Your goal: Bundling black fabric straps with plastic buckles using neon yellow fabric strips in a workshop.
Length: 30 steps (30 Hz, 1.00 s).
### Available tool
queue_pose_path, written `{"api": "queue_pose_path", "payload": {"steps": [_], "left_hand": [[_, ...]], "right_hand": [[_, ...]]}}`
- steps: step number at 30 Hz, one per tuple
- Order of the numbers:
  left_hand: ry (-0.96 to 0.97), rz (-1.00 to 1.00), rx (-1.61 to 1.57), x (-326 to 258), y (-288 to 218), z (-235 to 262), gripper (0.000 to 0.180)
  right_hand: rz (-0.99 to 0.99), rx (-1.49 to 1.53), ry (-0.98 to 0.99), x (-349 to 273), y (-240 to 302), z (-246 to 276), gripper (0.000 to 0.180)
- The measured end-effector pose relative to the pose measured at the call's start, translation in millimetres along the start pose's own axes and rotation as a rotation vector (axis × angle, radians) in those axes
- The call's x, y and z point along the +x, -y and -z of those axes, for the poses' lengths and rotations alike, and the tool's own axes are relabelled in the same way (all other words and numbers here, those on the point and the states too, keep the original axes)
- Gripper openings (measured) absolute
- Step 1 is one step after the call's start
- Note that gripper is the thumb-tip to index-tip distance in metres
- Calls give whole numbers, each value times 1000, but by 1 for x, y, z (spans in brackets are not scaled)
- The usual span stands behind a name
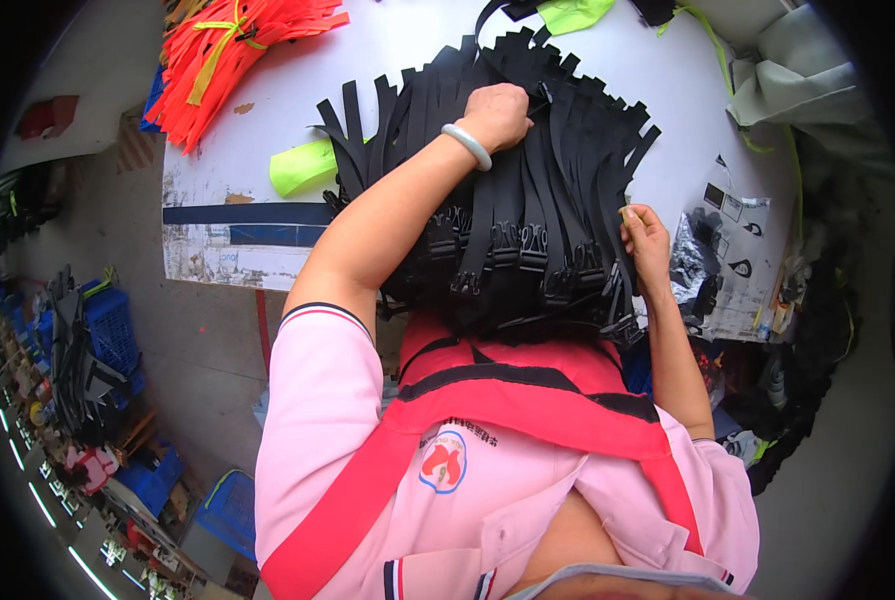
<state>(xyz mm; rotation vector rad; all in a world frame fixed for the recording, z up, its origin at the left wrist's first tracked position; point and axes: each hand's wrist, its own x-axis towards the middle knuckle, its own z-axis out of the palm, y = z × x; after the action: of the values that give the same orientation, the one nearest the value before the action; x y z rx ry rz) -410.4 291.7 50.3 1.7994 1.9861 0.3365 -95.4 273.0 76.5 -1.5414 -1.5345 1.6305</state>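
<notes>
A thick spread of black webbing straps (587,150) lies over the table's near edge, strap ends fanned out at the far side. Black plastic side-release buckles (507,245) hang in rows at their near ends. My left hand (499,115), with a pale bangle (467,146) at its wrist, is closed on top of the straps; its fingertips are hidden, so what they grip cannot be made out. At the right side of the spread, my right hand (645,238) is closed in a pinch beside the outermost straps. Something small and yellowish shows at its fingertips, too small to name.
The white table (267,115) holds a tied bundle of orange strips (222,50) at far left. Lime-green fabric (303,168) and dark navy strips (252,214) lie left of the straps. A clear plastic bag (732,260) lies at right. Blue crates (112,330) stand on the floor, left.
</notes>
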Motion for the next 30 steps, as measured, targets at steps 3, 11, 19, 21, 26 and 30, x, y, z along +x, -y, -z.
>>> {"api": "queue_pose_path", "payload": {"steps": [3,11,19,21,26,30], "left_hand": [[-124,19,-245,4,1,6,23],[-321,372,-1383,-176,44,84,19],[-190,799,-1345,-310,22,23,16],[-149,797,-1305,-324,25,9,13],[-43,720,-896,-341,36,4,18],[82,567,-395,-341,63,30,24]], "right_hand": [[1,18,8,2,0,-1,19],[-1,51,2,4,-6,11,19],[-27,31,33,7,-5,6,18],[-31,31,48,7,-4,5,18],[-4,18,59,10,-8,7,19],[-5,2,45,8,-6,8,19]]}}
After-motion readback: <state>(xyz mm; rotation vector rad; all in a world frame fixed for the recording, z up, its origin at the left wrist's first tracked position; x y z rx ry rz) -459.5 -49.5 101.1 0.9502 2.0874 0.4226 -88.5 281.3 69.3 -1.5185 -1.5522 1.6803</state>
